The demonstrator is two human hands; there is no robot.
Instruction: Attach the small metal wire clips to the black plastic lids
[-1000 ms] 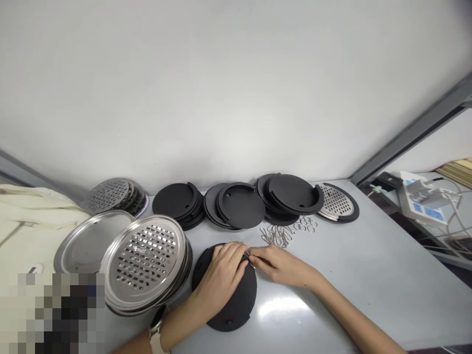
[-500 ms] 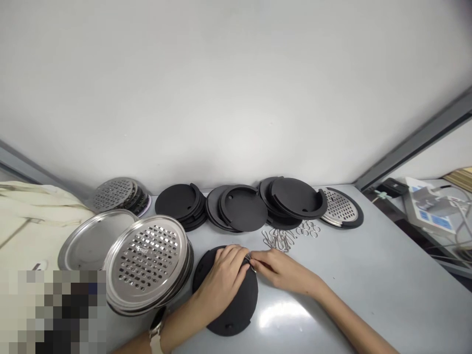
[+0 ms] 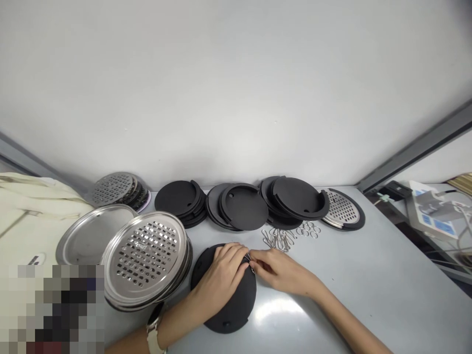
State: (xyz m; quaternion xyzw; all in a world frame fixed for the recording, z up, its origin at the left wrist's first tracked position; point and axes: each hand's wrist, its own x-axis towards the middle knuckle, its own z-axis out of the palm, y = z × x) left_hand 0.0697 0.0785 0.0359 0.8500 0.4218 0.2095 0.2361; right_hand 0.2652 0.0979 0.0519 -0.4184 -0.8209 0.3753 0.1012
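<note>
A black round rubber disc (image 3: 232,305) lies flat on the grey table (image 3: 368,285) in front of me. My left hand (image 3: 221,278) rests on the disc, its fingertips pinching at the disc's right edge. My right hand (image 3: 280,269) meets it there, and both pinch a small metal wire clip (image 3: 250,259) at that edge. A loose pile of wire clips (image 3: 278,238) and small metal rings (image 3: 309,228) lies just beyond my right hand.
Three stacks of black discs (image 3: 243,206) line the wall. A perforated steel plate in a black ring (image 3: 344,209) sits at their right. Stacked perforated steel plates (image 3: 147,258), a plain steel tray (image 3: 88,241) and another stack (image 3: 116,189) stand left. Cream cloth (image 3: 25,211) lies far left.
Both hands stay together at the disc's right edge with only slight finger movement. The view has shifted a little.
</note>
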